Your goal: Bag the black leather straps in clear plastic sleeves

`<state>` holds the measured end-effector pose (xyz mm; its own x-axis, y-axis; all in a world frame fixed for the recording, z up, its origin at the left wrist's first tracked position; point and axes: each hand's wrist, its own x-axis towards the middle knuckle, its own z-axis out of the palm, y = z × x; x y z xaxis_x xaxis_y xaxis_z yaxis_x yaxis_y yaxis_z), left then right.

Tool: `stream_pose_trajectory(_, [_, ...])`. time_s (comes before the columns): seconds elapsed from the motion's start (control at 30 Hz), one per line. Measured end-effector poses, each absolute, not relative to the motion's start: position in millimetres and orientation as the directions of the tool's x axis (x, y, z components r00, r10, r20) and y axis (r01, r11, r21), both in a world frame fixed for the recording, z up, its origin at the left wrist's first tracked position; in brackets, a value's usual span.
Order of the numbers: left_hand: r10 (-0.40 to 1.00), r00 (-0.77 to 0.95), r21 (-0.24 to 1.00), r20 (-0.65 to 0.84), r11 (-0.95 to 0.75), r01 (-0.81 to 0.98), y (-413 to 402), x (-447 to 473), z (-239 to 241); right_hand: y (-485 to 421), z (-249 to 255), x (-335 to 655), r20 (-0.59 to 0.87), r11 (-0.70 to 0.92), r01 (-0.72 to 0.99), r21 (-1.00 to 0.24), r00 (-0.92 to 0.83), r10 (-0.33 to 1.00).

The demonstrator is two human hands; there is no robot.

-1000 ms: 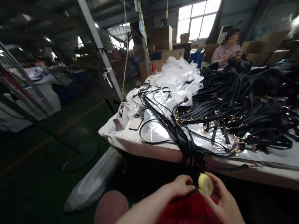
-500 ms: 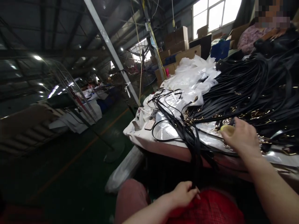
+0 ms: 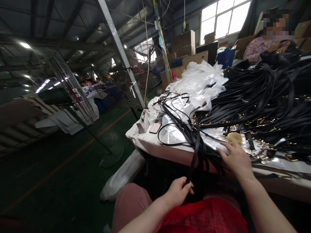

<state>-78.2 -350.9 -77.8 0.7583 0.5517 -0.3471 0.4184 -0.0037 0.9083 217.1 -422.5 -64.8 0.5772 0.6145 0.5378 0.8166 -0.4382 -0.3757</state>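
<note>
My left hand (image 3: 179,191) is closed over my lap, pinching a black strap (image 3: 193,158) that hangs off the table's near edge. At that edge my right hand (image 3: 236,160) is open, its fingers stretched toward the black straps there and nothing visible in its grasp. Just beyond its fingertips lies a round yellow object (image 3: 234,138), perhaps a tape roll. A big heap of black straps (image 3: 255,87) with gold-coloured metal clasps (image 3: 261,142) covers the right side. More thin straps spread in a tangle to the left of my right hand.
White plastic bags (image 3: 199,77) are piled on the white-covered table (image 3: 136,137). A phone (image 3: 155,127) rests near its left corner. Across the heap sits a person (image 3: 255,50) handling black material. A metal pole (image 3: 121,55) and a standing fan (image 3: 149,71) are beyond the table.
My right hand has let go of the round yellow object and moved left and nearer to the table edge. My left hand has shifted slightly left and up, still with the strap.
</note>
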Motion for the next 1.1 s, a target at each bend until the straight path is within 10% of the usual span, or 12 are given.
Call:
stream_pose_trajectory(0.63, [0.635, 0.73, 0.906, -0.255, -0.107, 0.409, -307.1, -45.6, -102.9, -369.5, -44.7, 231.2, 0.397, -0.338, 0.877, -0.342, 0.46, 0.794])
stream_pose_trajectory(1.1, [0.642, 0.729, 0.88, -0.236, -0.177, 0.44, -293.8, -29.1, -110.5, -393.2, -46.9, 222.2, 0.241, -0.421, 0.569, -0.706, 0.753, 0.613])
